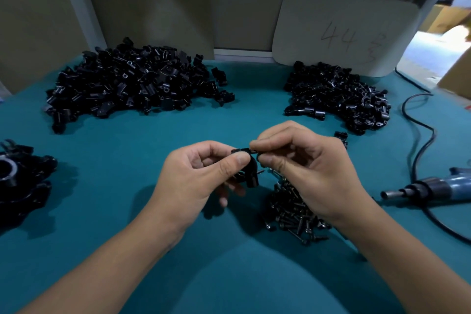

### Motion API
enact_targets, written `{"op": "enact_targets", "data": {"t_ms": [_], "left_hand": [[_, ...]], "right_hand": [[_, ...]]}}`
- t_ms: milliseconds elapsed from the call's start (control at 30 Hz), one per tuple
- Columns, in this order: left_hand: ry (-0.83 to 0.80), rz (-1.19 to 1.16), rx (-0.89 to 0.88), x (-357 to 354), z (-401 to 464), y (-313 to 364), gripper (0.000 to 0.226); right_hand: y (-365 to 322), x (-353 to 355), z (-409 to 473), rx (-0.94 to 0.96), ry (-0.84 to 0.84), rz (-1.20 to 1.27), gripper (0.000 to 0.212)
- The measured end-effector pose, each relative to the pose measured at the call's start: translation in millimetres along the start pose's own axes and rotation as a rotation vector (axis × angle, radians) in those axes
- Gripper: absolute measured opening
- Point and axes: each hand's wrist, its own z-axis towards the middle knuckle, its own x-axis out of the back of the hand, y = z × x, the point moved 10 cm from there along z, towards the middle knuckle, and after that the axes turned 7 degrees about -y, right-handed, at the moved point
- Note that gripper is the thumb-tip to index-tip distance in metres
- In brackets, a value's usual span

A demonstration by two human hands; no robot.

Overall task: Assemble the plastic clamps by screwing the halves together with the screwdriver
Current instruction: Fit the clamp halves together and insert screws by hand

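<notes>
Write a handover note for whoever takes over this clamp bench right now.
Left hand grips the black clamp mid-air; right hand pinches its top edge, fitting the halves.
Loose halves sit in two piles: back left, back right.
Screws lie under the right wrist.
Electric screwdriver lies untouched at right.
Finished clamps appear stacked at left.
Left: insert screw, drive it, repeat.

Both forearms are bare from wrist to the frame's lower edge, with no sleeve, glove, watch or ring showing. The left hand (201,176) enters from about seven o'clock and the right hand (303,168) from five o'clock. Fingernails are short and unpainted.
</notes>
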Motion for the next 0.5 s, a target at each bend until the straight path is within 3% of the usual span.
{"op": "enact_targets", "data": {"t_ms": [100, 233, 367, 500], "left_hand": [[0.04, 0.082, -0.05, 3, -2, 8, 0.027], [0.059, 0.145, -0.123, -1, -6, 18, 0.021], [0.111, 0.176, -0.19, -2, -8, 25, 0.024], [0.116, 0.285, -0.236, -2, -10, 29, 0.024]], "right_hand": [[0, 2, -2, -0.043, 0.046, -0.045, 0.023], [6, -3, -5, -0.146, 0.067, -0.108, 0.008], [-3, -16, -4, -0.111, 0.054, -0.374, 0.019], [-10, -21, -1, -0.085, 0.048, -0.453, 0.029]]}}
